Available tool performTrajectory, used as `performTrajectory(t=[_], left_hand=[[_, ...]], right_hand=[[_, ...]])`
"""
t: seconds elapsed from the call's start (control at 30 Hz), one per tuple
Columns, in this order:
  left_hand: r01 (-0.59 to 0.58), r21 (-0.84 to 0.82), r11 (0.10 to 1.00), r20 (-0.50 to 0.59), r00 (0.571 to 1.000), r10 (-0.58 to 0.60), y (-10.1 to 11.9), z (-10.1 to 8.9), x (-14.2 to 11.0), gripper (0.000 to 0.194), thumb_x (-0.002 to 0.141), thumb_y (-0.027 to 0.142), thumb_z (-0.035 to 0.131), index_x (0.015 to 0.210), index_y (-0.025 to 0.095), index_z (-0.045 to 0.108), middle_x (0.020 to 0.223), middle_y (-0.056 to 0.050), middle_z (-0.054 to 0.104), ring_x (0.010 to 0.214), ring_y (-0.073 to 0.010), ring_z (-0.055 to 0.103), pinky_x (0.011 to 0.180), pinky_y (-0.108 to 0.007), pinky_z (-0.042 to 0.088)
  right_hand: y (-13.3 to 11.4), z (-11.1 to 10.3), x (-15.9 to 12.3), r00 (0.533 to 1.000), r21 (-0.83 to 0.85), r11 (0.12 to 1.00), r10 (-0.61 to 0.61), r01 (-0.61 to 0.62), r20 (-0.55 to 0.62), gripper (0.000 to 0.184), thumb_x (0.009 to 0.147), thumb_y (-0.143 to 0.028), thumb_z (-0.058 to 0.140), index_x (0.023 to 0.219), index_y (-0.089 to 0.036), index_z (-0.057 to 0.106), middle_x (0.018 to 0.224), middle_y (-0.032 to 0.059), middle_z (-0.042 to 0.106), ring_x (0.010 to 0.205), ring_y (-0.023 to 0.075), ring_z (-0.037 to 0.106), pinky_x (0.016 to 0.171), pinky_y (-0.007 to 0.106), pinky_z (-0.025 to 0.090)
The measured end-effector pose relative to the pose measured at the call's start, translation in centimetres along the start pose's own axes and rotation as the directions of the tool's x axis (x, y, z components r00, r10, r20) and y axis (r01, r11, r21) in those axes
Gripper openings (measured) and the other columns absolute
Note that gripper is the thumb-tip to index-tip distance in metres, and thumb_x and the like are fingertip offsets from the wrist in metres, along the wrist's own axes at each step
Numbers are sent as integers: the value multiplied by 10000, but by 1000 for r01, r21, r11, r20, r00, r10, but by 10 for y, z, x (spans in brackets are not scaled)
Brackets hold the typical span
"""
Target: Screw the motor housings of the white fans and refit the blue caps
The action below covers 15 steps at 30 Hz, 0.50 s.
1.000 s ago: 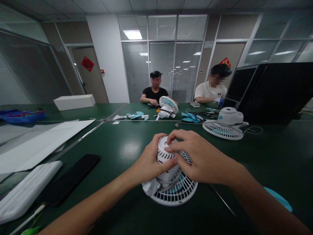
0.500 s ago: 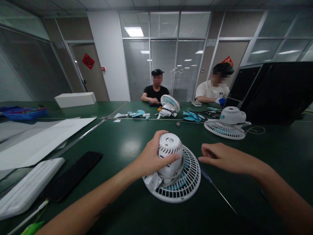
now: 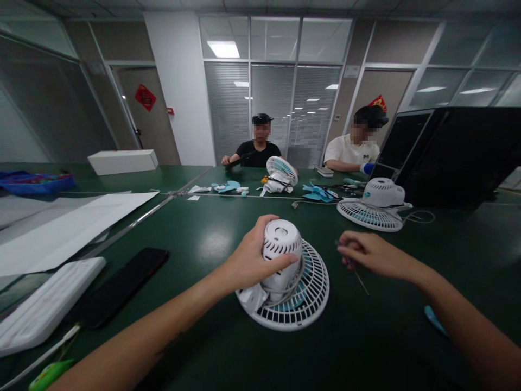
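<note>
A small white fan lies face down on the green table, its round grille (image 3: pixel 309 298) flat and its ribbed motor housing (image 3: pixel 280 239) pointing up. My left hand (image 3: pixel 246 263) is wrapped around that housing from the left. My right hand (image 3: pixel 366 252) hovers just right of the fan, fingers pinched on a thin screwdriver whose metal shaft (image 3: pixel 362 283) slants down toward the table.
A second face-down fan (image 3: pixel 376 203) with a cable sits at the far right beside black monitors (image 3: pixel 456 152). A black phone (image 3: pixel 122 285), a white slab (image 3: pixel 49 301) and white sheets (image 3: pixel 69 228) lie left. Two people sit across, with another fan (image 3: pixel 280 174) and blue blades (image 3: pixel 317 193).
My right hand left the top of the motor housing, moved right to the table and picked up the thin screwdriver lying there. My left hand stays on the housing.
</note>
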<state>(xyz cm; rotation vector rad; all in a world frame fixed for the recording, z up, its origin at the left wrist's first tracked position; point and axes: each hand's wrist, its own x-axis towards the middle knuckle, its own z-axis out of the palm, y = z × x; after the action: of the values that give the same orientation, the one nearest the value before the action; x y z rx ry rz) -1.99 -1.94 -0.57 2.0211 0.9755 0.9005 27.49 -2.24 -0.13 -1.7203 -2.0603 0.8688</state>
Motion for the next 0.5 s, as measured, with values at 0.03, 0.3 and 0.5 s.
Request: performTrajectory(t=[0.03, 0.3, 0.5], left_hand=[[-2, -3, 1000, 3, 1000, 2, 0, 0, 0, 689, 784, 436, 725, 1319, 221, 347, 1225, -111, 587, 1104, -297, 580, 939, -472, 469], [-31, 6, 999, -19, 999, 32, -1, 1, -1, 677, 775, 431, 729, 1303, 223, 360, 1205, -104, 592, 1086, -291, 582, 946, -475, 462], [-58, 17, 998, -37, 998, 59, 1, 5, -2, 652, 769, 375, 728, 1287, 199, 373, 1159, -92, 610, 1053, -271, 589, 922, -439, 460]], right_hand=[[-6, -7, 3, 990, 79, 996, -39, 50, -135, 375, 831, -538, 569, 953, -184, 544, 798, 73, 708, 720, 213, 696, 656, 334, 535], [-99, 8, 33, 611, 326, 760, -116, 562, -783, 392, 948, -468, 437, 1291, -297, 358, 996, 81, 680, 741, 210, 711, 510, 287, 534], [-129, 50, 35, 498, 151, 681, -349, 717, -794, 437, 998, -377, 346, 1411, -355, 203, 1166, 91, 592, 718, 161, 681, 579, 294, 578]])
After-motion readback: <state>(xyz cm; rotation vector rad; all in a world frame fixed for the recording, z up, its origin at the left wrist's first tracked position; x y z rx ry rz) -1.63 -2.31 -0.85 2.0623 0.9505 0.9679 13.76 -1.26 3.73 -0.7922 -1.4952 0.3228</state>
